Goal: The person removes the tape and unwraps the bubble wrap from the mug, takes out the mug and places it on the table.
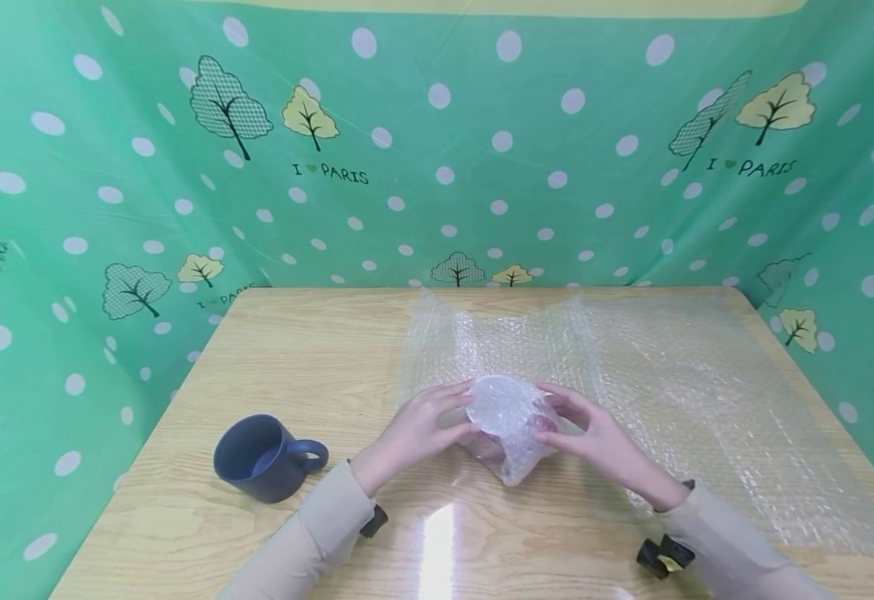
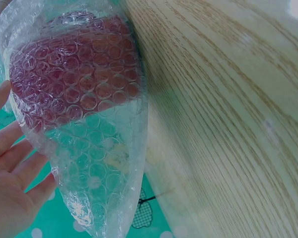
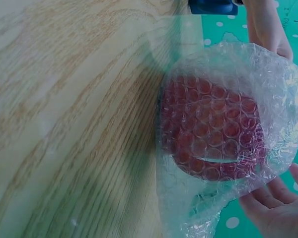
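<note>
A red mug [image 3: 213, 124] is wrapped in clear bubble wrap [image 2: 94, 173]; its handle shows through the plastic in the right wrist view. In the head view a pale round end faces up under the wrap, and a loose corner of plastic points toward the person. My left hand [image 1: 425, 425] holds the bundle from its left side, thumb and fingertips against the wrap. On the opposite side, my right hand [image 1: 590, 433] holds it with curved fingers and thumb. Both palms stay off the bundle.
A dark blue mug [image 1: 267, 458] stands on the wooden table [image 1: 317, 342] left of the left hand, handle pointing right. The bubble wrap sheet [image 1: 691, 400] spreads behind the bundle and across the table's right side. A green dotted curtain [image 1: 474, 208] hangs behind.
</note>
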A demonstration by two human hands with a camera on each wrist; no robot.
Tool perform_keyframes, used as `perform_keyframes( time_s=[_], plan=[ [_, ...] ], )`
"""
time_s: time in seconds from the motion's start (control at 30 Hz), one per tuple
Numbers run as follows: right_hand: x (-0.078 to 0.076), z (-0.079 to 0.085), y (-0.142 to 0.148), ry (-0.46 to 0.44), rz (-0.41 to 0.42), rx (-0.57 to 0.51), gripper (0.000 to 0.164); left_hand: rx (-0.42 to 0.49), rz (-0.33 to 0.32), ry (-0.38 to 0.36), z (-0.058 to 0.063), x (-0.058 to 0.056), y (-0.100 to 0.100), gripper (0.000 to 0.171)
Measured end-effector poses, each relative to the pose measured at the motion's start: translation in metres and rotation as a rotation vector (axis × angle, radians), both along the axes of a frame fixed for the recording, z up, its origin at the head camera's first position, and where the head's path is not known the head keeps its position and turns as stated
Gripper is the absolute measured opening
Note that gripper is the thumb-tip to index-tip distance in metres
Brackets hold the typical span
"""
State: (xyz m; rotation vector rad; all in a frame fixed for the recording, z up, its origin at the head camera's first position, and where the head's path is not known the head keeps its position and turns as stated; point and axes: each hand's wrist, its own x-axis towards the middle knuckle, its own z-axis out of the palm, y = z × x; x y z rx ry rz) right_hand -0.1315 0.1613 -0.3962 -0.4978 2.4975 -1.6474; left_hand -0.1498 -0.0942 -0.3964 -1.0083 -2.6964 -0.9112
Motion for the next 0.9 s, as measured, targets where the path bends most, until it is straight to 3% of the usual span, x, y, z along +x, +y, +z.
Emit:
perform_keyframes(
  time_s=[0.23,0.9],
  plan=[
    [0.001,0.003,0.003,-0.035,0.028,0.002,0.063,-0.007,0.004,-0.003,0.001,0.001,0.000,0.042],
    [0.005,0.007,0.013,0.014,0.080,0.033,0.058,0.001,0.002,-0.022,0.002,0.001,-0.001,0.043]
  ],
)
